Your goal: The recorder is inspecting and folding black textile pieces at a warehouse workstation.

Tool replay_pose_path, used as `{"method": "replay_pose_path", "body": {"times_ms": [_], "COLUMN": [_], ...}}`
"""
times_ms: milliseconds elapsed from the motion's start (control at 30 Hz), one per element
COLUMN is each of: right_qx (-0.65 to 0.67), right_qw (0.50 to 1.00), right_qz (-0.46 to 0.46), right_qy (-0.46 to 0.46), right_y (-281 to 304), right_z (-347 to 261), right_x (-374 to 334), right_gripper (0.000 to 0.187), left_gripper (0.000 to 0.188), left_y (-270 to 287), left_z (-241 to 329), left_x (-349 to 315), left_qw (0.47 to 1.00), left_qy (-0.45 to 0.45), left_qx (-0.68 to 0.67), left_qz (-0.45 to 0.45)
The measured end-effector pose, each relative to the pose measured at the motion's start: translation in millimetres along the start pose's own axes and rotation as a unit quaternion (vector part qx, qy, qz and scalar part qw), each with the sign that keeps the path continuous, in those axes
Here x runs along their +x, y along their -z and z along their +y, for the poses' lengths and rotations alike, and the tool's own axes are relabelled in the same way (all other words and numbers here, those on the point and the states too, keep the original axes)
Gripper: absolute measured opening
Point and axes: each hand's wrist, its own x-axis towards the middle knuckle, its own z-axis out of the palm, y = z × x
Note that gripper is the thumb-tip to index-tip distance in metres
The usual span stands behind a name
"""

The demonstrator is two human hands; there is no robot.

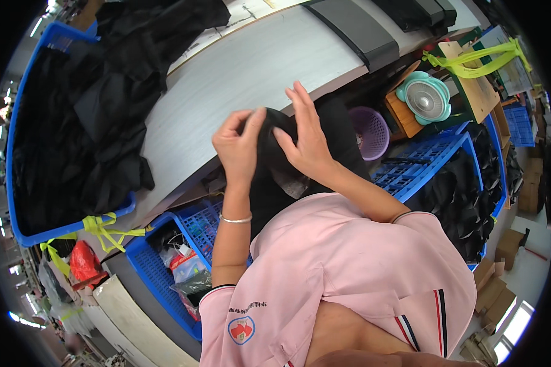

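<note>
The cloth is black, the shirt pink, the basket purple.

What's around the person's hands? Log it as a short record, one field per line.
Left hand: fingertips pinching black cloth
Right hand: fingers extended, thumb at the cloth
Left wrist: pale bracelet
Work surface: grey tabletop, beyond the hands
Left side: blue crate heaped with dark fabric
Right side: purple basket, turquoise fan
</note>
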Motion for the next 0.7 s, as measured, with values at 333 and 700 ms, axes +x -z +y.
{"method": "replay_pose_path", "body": {"times_ms": [333,700], "right_qx": [0.538,0.291], "right_qw": [0.707,0.892], "right_qz": [-0.27,-0.283], "right_qy": [-0.372,-0.199], "right_y": [36.6,-51.4], "right_z": [29.5,46.9], "right_x": [10.1,36.7], "right_gripper": [0.02,0.022], "left_gripper": [0.039,0.038], "left_y": [45.3,17.8], "left_z": [-15.7,-42.9], "left_x": [7.4,-53.8], "left_qw": [0.982,0.849], "left_qy": [0.106,0.288], "left_qx": [-0.154,-0.366], "left_qz": [0.022,-0.251]}}
